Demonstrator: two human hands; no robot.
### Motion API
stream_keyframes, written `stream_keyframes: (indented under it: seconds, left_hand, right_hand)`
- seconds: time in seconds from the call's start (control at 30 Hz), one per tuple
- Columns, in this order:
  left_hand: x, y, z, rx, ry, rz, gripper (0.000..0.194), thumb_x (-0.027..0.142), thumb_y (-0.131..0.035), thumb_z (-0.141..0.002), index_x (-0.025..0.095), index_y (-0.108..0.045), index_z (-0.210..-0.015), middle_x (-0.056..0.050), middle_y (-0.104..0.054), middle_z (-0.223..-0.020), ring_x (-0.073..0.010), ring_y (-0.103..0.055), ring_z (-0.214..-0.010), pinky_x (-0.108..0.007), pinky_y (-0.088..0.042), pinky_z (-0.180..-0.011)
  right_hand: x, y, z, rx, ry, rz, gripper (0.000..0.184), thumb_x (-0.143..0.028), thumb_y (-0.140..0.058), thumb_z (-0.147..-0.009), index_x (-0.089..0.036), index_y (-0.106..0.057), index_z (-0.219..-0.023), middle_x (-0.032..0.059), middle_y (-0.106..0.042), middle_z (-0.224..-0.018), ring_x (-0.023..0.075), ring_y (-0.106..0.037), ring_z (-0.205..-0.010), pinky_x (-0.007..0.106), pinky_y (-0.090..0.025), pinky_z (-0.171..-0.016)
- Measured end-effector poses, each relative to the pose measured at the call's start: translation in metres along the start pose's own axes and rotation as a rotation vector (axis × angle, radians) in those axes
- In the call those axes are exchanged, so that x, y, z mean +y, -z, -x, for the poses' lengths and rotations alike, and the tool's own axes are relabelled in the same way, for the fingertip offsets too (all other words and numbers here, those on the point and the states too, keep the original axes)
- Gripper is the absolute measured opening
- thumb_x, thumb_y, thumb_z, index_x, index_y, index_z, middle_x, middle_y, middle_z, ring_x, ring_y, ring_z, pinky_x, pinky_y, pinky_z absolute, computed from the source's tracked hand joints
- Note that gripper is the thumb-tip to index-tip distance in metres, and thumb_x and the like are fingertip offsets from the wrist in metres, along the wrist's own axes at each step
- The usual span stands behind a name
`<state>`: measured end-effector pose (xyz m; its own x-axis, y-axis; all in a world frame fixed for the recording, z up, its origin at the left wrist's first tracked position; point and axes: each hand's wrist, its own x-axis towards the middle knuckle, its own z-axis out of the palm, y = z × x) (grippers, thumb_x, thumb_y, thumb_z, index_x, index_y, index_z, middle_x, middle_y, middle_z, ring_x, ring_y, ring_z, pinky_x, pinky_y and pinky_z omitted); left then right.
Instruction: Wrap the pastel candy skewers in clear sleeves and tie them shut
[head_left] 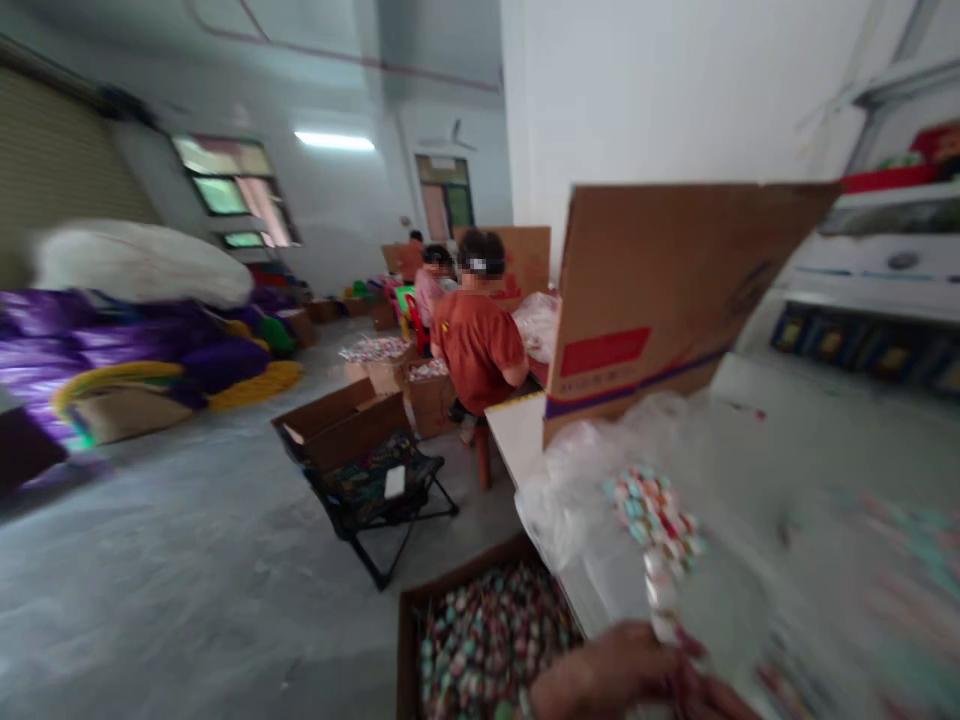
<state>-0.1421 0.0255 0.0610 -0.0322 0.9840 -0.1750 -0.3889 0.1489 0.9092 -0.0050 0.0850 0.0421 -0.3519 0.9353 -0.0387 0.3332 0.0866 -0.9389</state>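
My left hand (611,662) reaches in from the bottom edge, its fingers closed around the lower end of a bunch of small coloured pieces (656,515). Turquoise, red and white bits crowd the bunch's upper part, above a pale, narrower section. Close against it at the lower edge is my right hand (716,698), partly cut off by the frame. Its fingers look pinched near the bunch's reddish lower end, but blur hides what is between them. Below and left of my hands, a cardboard box (405,640) holds a mass of similar coloured pieces.
A white table (750,450) carries clear plastic bags (577,480), blurred coloured pieces and an upright cardboard sheet (675,290). A folding chair (367,490) with a phone stands at left. A person in a red shirt (484,340) sits beyond; purple sacks (127,330) are piled far left.
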Motion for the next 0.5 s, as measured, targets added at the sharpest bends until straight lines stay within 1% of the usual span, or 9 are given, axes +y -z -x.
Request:
stream_keyframes:
  seconds: [0.03,0.1,0.17,0.2,0.23,0.3,0.37,0.43,0.5]
  left_hand:
    - [-0.007,0.001,-0.003,-0.013,0.059,0.029,0.031,0.046,-0.072,-0.073,0.020,-0.070,-0.089,-0.007,-0.066,-0.087,-0.0220,-0.062,-0.081,-0.039,-0.051,-0.073]
    - [-0.020,0.002,-0.011,-0.055,0.155,0.044,0.033,0.045,-0.075,-0.068,0.014,-0.066,-0.065,-0.006,-0.063,-0.072,-0.0170,-0.060,-0.069,-0.032,-0.049,-0.070]
    - [-0.031,-0.001,-0.017,-0.223,0.317,0.104,0.039,0.050,-0.071,-0.070,0.014,-0.061,-0.064,-0.004,-0.059,-0.061,-0.0153,-0.057,-0.055,-0.030,-0.047,-0.060]
    - [-0.037,-0.004,-0.019,-0.324,0.410,0.117,0.041,0.053,-0.069,-0.072,0.014,-0.061,-0.066,-0.004,-0.058,-0.058,-0.0145,-0.055,-0.050,-0.028,-0.044,-0.054]
    - [-0.042,-0.007,-0.020,-0.358,0.473,0.129,0.043,0.055,-0.068,-0.071,0.013,-0.060,-0.066,-0.003,-0.056,-0.056,-0.0127,-0.052,-0.045,-0.026,-0.041,-0.049]
    - [-0.051,-0.014,-0.021,-0.272,0.528,0.104,0.043,0.057,-0.067,-0.071,0.014,-0.060,-0.068,0.002,-0.049,-0.049,-0.0086,-0.040,-0.036,-0.023,-0.033,-0.041]
    - [-0.060,-0.021,-0.023,-0.064,0.456,-0.050,0.039,0.053,-0.066,-0.072,0.015,-0.061,-0.067,0.005,-0.044,-0.046,-0.0066,-0.030,-0.034,-0.022,-0.026,-0.038]
    - [-0.066,-0.025,-0.027,0.130,0.260,-0.298,0.032,0.046,-0.067,-0.072,0.016,-0.062,-0.063,0.003,-0.047,-0.048,-0.0083,-0.036,-0.039,-0.022,-0.028,-0.041]
    - [-0.068,-0.027,-0.032,0.234,0.031,-0.504,0.023,0.038,-0.068,-0.073,0.017,-0.067,-0.064,-0.001,-0.057,-0.058,-0.0130,-0.051,-0.055,-0.023,-0.037,-0.052]
  right_hand:
    - [0.005,0.007,0.017,0.038,-0.059,-0.027,0.031,-0.049,-0.059,-0.082,-0.022,-0.074,-0.086,0.0066,-0.073,-0.093,0.0188,-0.066,-0.083,0.032,-0.056,-0.078]
    - [0.006,0.016,0.038,0.091,-0.137,-0.195,0.027,-0.045,-0.065,-0.074,-0.023,-0.074,-0.087,0.0064,-0.073,-0.095,0.0206,-0.065,-0.089,0.033,-0.053,-0.083]
    - [0.002,0.016,0.039,0.050,-0.189,-0.479,0.025,-0.038,-0.069,-0.071,-0.021,-0.071,-0.089,0.0071,-0.072,-0.094,0.0210,-0.065,-0.087,0.034,-0.053,-0.081]
    - [0.001,0.015,0.035,0.003,-0.215,-0.632,0.024,-0.036,-0.069,-0.070,-0.019,-0.070,-0.087,0.0071,-0.072,-0.088,0.0194,-0.065,-0.079,0.032,-0.053,-0.075]
    - [0.002,0.013,0.029,-0.056,-0.270,-0.729,0.022,-0.035,-0.068,-0.071,-0.016,-0.069,-0.082,0.0068,-0.071,-0.079,0.0176,-0.062,-0.067,0.030,-0.052,-0.064]
    - [0.008,0.009,0.018,0.072,-0.347,-0.818,0.016,-0.029,-0.069,-0.067,-0.014,-0.066,-0.073,0.0036,-0.067,-0.067,0.0113,-0.051,-0.050,0.024,-0.043,-0.050]
    - [0.016,0.006,0.010,0.245,-0.373,-0.860,0.016,-0.026,-0.071,-0.064,-0.016,-0.061,-0.071,0.0007,-0.066,-0.064,0.0096,-0.048,-0.048,0.022,-0.038,-0.048]
    - [0.022,0.005,0.005,0.337,-0.381,-0.898,0.020,-0.027,-0.073,-0.062,-0.017,-0.059,-0.074,-0.0009,-0.065,-0.063,0.0117,-0.052,-0.052,0.023,-0.039,-0.051]
    - [0.025,0.007,0.000,0.329,-0.395,-0.905,0.024,-0.031,-0.073,-0.063,-0.018,-0.058,-0.076,-0.0014,-0.065,-0.063,0.0135,-0.056,-0.057,0.025,-0.042,-0.056]
